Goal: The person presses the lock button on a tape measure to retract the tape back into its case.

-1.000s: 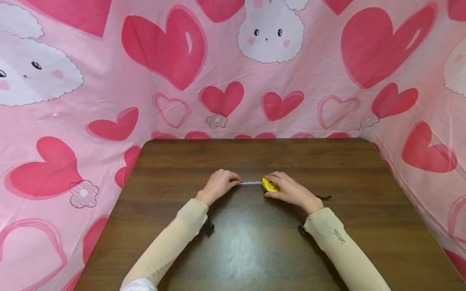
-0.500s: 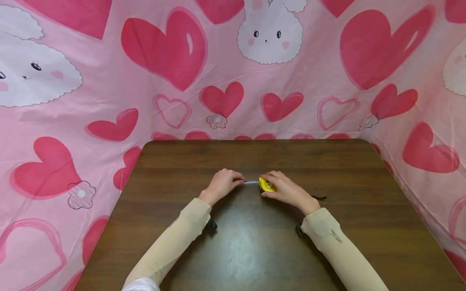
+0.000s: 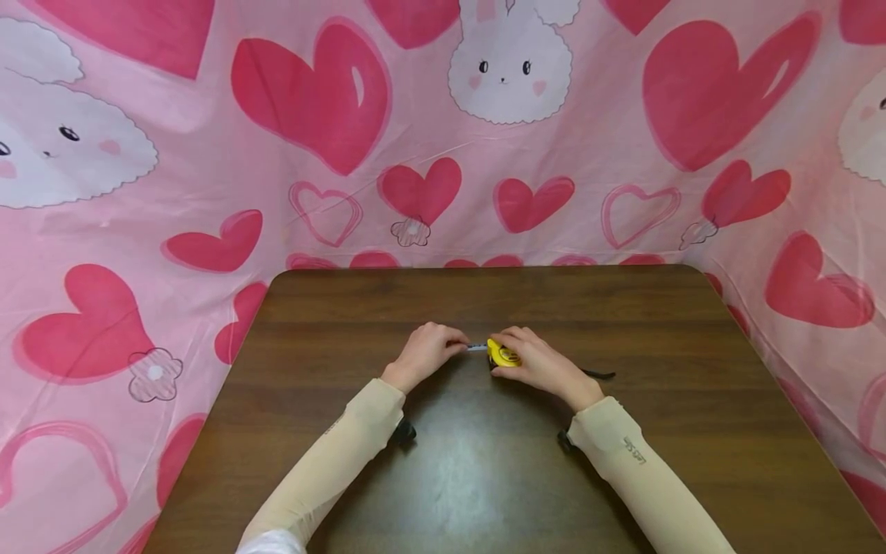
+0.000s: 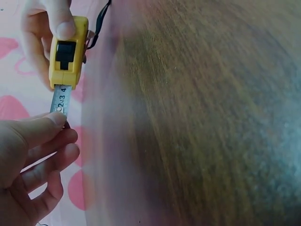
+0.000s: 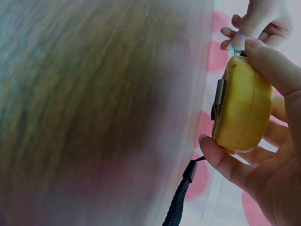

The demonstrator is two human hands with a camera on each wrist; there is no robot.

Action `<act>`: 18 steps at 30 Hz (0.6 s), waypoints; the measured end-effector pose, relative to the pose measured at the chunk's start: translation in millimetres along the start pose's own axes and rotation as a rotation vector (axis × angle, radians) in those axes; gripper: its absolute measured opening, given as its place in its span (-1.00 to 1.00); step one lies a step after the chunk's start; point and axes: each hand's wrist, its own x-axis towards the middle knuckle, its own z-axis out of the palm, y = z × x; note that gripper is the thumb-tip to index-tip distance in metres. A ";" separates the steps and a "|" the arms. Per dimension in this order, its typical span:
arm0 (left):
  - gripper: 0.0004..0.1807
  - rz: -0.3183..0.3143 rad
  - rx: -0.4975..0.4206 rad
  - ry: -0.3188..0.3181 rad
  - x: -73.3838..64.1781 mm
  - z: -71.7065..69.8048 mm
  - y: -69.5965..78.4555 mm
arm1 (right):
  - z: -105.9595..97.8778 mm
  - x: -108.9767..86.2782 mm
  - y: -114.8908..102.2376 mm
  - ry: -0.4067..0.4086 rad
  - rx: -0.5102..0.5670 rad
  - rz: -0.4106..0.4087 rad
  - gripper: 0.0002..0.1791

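A yellow tape measure (image 3: 504,354) is held above the table by my right hand (image 3: 543,364), thumb and fingers round its case. Its short white blade (image 4: 61,97) sticks out toward the left, showing low numbers in the left wrist view. My left hand (image 3: 429,354) pinches the blade's end between thumb and forefinger; the end tip is hidden by them. A black slider (image 4: 65,54) sits on the case's face. In the right wrist view a metal clip (image 5: 218,99) shows on the case's side, and a black wrist strap (image 5: 178,197) hangs from it.
A brown wood-grain table (image 3: 457,485) spreads under both arms. Pink cloth (image 3: 477,208) with hearts and rabbits stands behind it and on both sides. A black wrist camera (image 3: 404,432) sits under the left sleeve, another dark one (image 3: 565,441) under the right.
The right hand has moved left with the tape measure, and the left hand slightly right. The exposed blade between them has grown shorter. Both hands keep their hold.
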 end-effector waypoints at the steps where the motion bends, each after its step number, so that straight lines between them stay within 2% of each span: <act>1: -0.84 0.003 0.001 0.005 0.3 0.8 -0.6 | 0.5 0.6 -0.3 0.000 0.000 0.000 -0.29; 10: -0.84 0.028 -0.027 0.035 3.0 4.5 -0.5 | 2.7 2.2 -4.5 0.017 0.005 -0.015 -0.28; 18: -0.84 0.022 -0.039 0.053 3.8 6.5 2.1 | 3.5 2.4 -7.6 0.027 0.001 -0.023 -0.28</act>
